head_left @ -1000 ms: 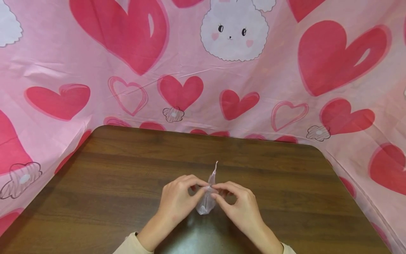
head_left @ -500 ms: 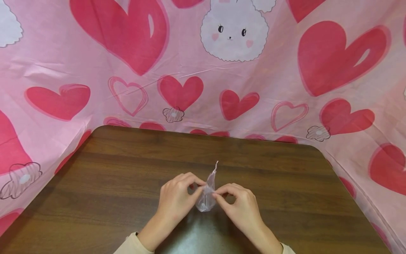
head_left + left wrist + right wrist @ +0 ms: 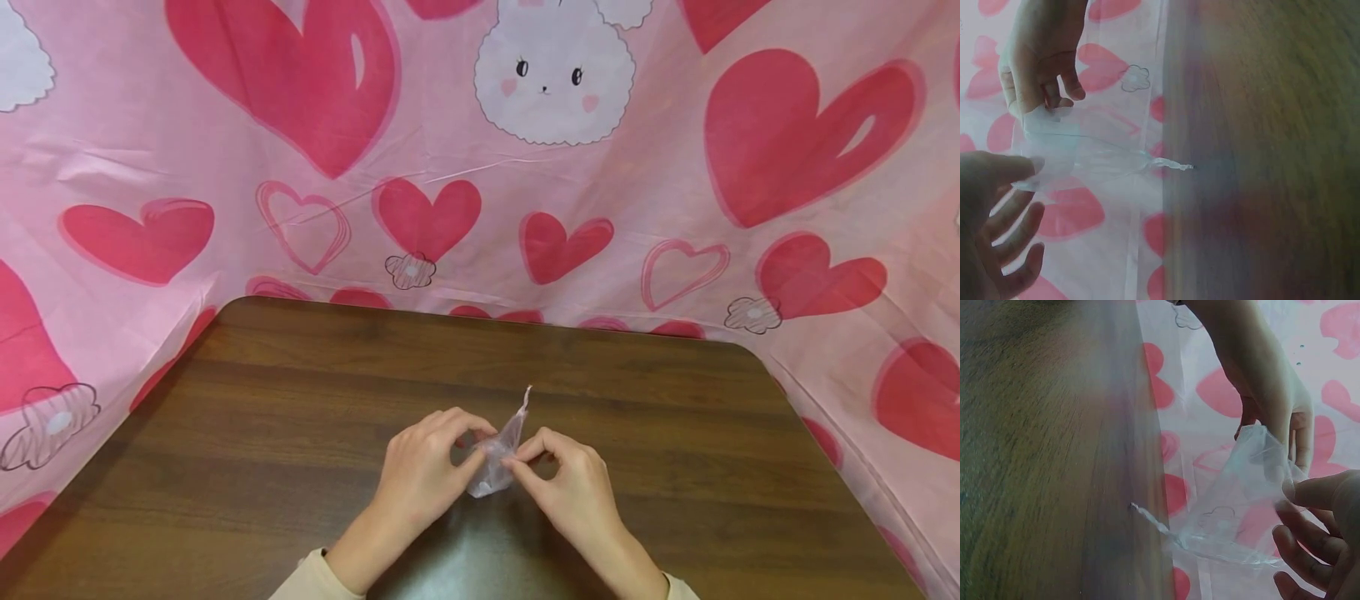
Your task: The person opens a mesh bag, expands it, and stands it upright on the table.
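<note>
A small clear plastic bag [image 3: 504, 454] is held up between the two hands above the table. One end narrows into a thin twisted tail [image 3: 527, 397] that points away from the person. On one side of its wide end the left hand [image 3: 429, 457] pinches the film between thumb and fingers. Opposite it, the right hand [image 3: 567, 472] pinches the other side with thumb and forefinger. In the left wrist view the see-through bag [image 3: 1100, 147] looks spread between the hands. The right wrist view shows its twisted tail [image 3: 1150, 519] hanging loose. Fingertips behind the film are partly hidden.
A dark brown wooden table [image 3: 300, 375] with rounded far corners lies under the hands. A pink cloth [image 3: 450, 150] printed with hearts and a white rabbit hangs around its far and side edges. Light sleeves [image 3: 318, 577] show at the forearms.
The bag's twisted tail has swung to the right. Its bottom has risen slightly, and the left hand has shifted a little right. The right hand has barely moved.
</note>
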{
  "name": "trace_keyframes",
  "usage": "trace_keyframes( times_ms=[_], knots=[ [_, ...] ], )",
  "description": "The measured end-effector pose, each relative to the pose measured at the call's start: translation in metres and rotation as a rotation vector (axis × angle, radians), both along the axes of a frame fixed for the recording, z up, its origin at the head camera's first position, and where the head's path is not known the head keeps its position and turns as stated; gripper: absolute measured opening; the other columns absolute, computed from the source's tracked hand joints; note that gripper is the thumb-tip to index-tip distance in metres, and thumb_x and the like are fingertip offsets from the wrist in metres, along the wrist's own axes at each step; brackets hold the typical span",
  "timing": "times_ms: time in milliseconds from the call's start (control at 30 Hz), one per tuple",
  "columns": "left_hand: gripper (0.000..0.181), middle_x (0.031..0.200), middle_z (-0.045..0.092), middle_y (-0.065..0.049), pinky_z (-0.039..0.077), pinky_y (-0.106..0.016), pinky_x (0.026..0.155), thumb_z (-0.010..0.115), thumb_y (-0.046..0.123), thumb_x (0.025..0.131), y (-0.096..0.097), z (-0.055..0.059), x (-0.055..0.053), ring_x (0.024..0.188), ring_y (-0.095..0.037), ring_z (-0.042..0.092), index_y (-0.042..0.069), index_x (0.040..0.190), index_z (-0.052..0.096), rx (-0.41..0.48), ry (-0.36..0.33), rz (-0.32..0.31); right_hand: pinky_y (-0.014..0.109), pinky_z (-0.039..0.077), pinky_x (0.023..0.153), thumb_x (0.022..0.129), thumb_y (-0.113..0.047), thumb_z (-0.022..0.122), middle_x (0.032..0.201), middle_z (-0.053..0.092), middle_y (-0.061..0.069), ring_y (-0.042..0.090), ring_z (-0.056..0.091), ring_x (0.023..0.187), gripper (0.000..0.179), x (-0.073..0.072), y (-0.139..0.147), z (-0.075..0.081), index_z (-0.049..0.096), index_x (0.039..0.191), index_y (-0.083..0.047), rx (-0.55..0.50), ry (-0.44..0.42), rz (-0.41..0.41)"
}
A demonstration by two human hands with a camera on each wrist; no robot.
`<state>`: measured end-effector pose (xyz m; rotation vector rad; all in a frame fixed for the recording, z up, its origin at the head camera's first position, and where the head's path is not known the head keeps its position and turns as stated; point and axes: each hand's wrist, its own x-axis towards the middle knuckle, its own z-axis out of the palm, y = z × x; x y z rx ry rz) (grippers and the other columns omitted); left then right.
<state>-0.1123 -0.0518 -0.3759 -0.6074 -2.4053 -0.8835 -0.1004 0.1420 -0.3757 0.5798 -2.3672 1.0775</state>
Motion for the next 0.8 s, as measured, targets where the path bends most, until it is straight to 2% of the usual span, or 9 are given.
trace_keyframes(
  times_ms=[100,200,400,633,800],
  knots=[
    [0.031,0.087,0.067,0.018,0.043,-0.019,0.054,0.088,0.017,0.073,0.0008,-0.0006,0.0000,0.069,-0.002,0.058,0.027,0.098,0.074,0.000,0.029,-0.051,0.023,0.044,0.053,0.066,-0.002,0.090,0.073,0.066,-0.020,0.000,0.060,0.063,0.036,0.0000,0.0004,-0.0004,0.062,0.073,-0.025,-0.002,-0.024,-0.017],
    [0.026,0.084,0.067,0.019,0.042,-0.017,0.054,0.088,0.020,0.074,0.0013,-0.0013,-0.0003,0.066,0.000,0.055,0.027,0.097,0.076,-0.017,0.065,-0.060,0.024,0.047,0.055,0.067,-0.004,0.090,0.073,0.065,-0.021,-0.001,0.059,0.065,0.037,0.0001,0.0002,-0.0003,0.062,0.073,-0.027,-0.002,-0.037,-0.030],
    [0.015,0.078,0.066,0.022,0.040,-0.016,0.053,0.088,0.027,0.074,-0.0001,-0.0011,-0.0009,0.063,0.001,0.052,0.029,0.085,0.078,-0.033,0.091,-0.008,0.027,0.051,0.058,0.071,-0.013,0.089,0.073,0.063,-0.023,-0.002,0.057,0.065,0.027,0.0008,-0.0014,0.0006,0.067,0.080,-0.026,-0.023,-0.048,0.001],
    [0.021,0.072,0.061,0.022,0.034,-0.016,0.050,0.093,0.026,0.067,-0.0019,0.0002,-0.0018,0.058,0.004,0.041,0.031,0.076,0.075,-0.026,0.100,0.084,0.027,0.052,0.061,0.077,-0.013,0.085,0.077,0.063,-0.023,-0.002,0.058,0.068,0.022,0.0048,-0.0036,0.0029,0.074,0.093,-0.022,-0.028,-0.096,0.046],
    [0.021,0.076,0.063,0.022,0.037,-0.018,0.050,0.092,0.027,0.067,-0.0024,0.0010,-0.0021,0.059,0.003,0.046,0.032,0.076,0.074,-0.024,0.111,0.107,0.023,0.048,0.060,0.076,-0.011,0.085,0.076,0.062,-0.025,-0.002,0.057,0.067,0.020,0.0059,-0.0042,0.0029,0.076,0.089,-0.024,0.013,-0.087,0.014]
  ],
)
